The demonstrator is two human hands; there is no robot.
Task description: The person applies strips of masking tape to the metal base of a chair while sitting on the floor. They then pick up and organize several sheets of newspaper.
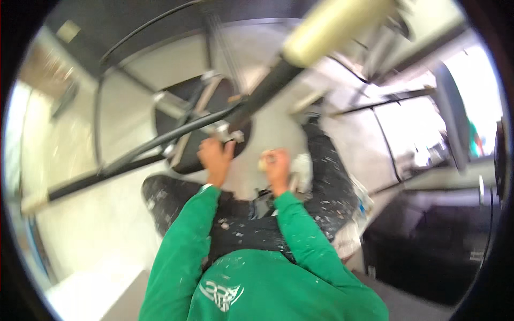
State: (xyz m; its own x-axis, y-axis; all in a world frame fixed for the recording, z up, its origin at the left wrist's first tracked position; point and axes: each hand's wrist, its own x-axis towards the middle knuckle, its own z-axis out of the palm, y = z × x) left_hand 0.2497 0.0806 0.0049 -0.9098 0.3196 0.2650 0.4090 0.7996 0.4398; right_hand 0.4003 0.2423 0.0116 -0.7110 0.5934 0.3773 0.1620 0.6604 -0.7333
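An upturned chair stands before me, its black tubular frame [176, 131] rising over a dark seat [187, 155] that lies low near the floor. My left hand [216, 159] is at the seat's edge, just under a pale bracket [230, 134] on the frame. Its thumb and fingers are apart, and I see nothing held in it; whether it touches the seat or bracket I cannot tell. Closed round a small pale yellow object [263, 163], my right hand [278, 165] is between my knees. Blur and the fingers hide what kind of object this is.
A thick tube with a cream end cap [332, 32] juts close overhead. Around my legs is a pale floor [96, 235]. A crumpled whitish bag [350, 235] lies by my right leg. Further right stand a black cabinet-like box [428, 241] and another chair's dark panel [450, 115].
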